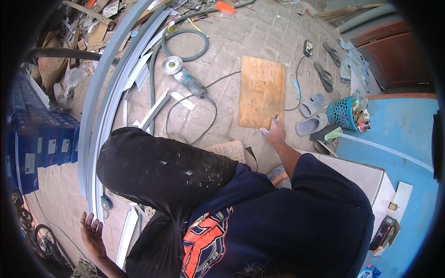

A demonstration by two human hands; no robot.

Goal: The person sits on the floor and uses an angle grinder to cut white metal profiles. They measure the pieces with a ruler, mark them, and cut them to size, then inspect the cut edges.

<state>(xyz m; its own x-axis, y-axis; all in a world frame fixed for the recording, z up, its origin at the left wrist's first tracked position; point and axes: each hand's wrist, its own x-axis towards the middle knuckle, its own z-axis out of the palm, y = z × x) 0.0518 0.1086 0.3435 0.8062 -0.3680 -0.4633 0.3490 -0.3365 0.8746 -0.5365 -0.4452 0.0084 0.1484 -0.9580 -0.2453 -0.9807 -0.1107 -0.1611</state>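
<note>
My right hand [274, 133] lies at the lower edge of a worn wooden board [261, 88], fingers apart; a tiny dark item by its fingertips is too small to make out. My left hand [92, 234] is at the lower left, palm partly up, fingers loosely curled and apart, beside long white metal profiles [125, 241] and a small tape measure [105, 204]. An angle grinder [190, 83] with its cord lies on the pavers, left of the board, near short white offcuts [157, 109]. My dark-clothed leg and body cover the lower middle.
Long profiles [99, 88] run along the left, beside blue boxes [44, 148] and scrap [97, 34]. A coiled hose [184, 59] is at the back. At right are sandals [308, 126], a teal basket of rubbish [338, 113], a power socket [307, 46] and a blue panel [394, 134].
</note>
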